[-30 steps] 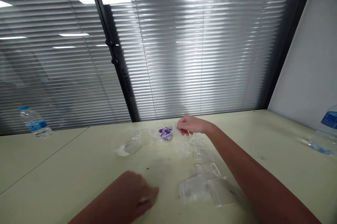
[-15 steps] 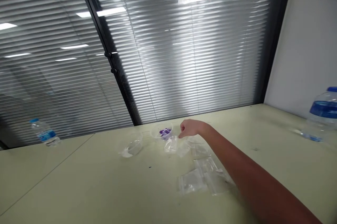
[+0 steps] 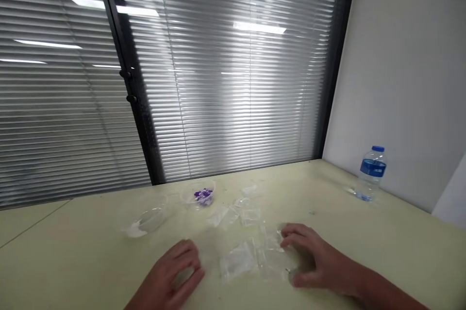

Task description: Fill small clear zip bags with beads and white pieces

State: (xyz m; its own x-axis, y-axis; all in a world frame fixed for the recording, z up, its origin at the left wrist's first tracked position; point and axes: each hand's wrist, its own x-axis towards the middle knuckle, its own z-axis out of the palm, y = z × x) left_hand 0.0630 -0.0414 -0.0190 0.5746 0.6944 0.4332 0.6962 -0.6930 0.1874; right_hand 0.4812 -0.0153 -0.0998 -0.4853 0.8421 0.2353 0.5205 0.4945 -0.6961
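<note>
My left hand (image 3: pixel 174 275) is low in the middle, its fingers curled and the thumb tip close to the fingertips. Anything between them is too blurred to make out. My right hand (image 3: pixel 313 257) is held over the table with thumb and fingers apart, holding nothing I can see. Its fingers are at the edge of some clear plastic bags (image 3: pixel 271 254). Between the hands lies another clear zip bag (image 3: pixel 238 260). Several more small clear bags (image 3: pixel 233 213) lie beyond. Farther back is a clear round bowl (image 3: pixel 186 197) with small purple and white pieces (image 3: pixel 203 196) inside.
A second clear bowl (image 3: pixel 160 213) with something white (image 3: pixel 136 229) in it is on the left. The blue-capped water bottle (image 3: pixel 371 174) stands at right by the wall (image 3: pixel 400 82). Window blinds (image 3: pixel 236 106) rise behind the pale table (image 3: pixel 73 261).
My right hand has come back from beside the bowl of purple pieces to the nearer bags, and its fingers have spread. My left hand has entered view. The view has shifted; the left bottle is gone.
</note>
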